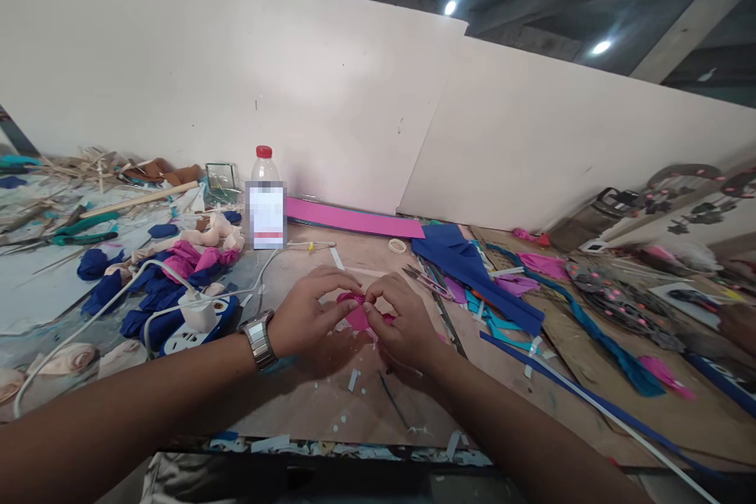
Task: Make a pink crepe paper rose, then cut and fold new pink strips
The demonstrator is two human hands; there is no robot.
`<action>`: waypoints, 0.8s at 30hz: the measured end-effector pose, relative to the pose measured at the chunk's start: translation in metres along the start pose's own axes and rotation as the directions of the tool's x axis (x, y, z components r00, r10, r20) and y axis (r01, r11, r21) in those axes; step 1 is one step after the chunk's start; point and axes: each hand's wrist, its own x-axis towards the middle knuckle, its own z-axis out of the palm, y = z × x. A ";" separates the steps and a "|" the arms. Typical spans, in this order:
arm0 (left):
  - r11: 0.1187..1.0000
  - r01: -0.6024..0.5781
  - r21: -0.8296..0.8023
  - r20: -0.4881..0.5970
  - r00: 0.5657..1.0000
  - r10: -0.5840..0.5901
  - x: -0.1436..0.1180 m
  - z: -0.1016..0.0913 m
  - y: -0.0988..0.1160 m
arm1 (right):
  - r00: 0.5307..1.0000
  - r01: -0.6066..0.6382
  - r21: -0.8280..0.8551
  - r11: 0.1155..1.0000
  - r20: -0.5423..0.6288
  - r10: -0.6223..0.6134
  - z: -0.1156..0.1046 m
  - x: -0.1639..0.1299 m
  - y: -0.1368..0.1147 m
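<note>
Left hand (307,320) and right hand (402,320) both pinch a small pink fabric piece (357,313) above the desk (307,402); shaping looks partway, finished blue rosettes (147,295) alongside.

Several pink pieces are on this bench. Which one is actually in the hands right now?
The small pink piece pinched between the left hand and right hand. The long pink sheet lies flat by the wall, untouched.
</note>
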 end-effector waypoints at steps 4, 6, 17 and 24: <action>0.999 0.047 0.015 0.000 0.999 -0.047 0.000 0.000 0.001 | 1.000 0.001 -0.016 1.000 -0.010 -0.002 0.001 -0.001 0.002; 0.996 0.087 0.003 -0.003 0.996 -0.087 0.000 0.001 0.002 | 1.000 0.002 -0.016 1.000 -0.012 -0.002 0.001 -0.002 0.003; 0.986 0.150 -0.076 0.017 0.989 -0.149 0.002 0.000 0.002 | 1.000 -0.021 -0.036 0.999 -0.023 0.020 0.000 -0.002 0.002; 0.982 0.161 -0.097 0.038 0.987 -0.158 0.002 0.001 0.000 | 1.000 -0.009 -0.048 0.999 -0.020 0.008 -0.001 -0.001 0.002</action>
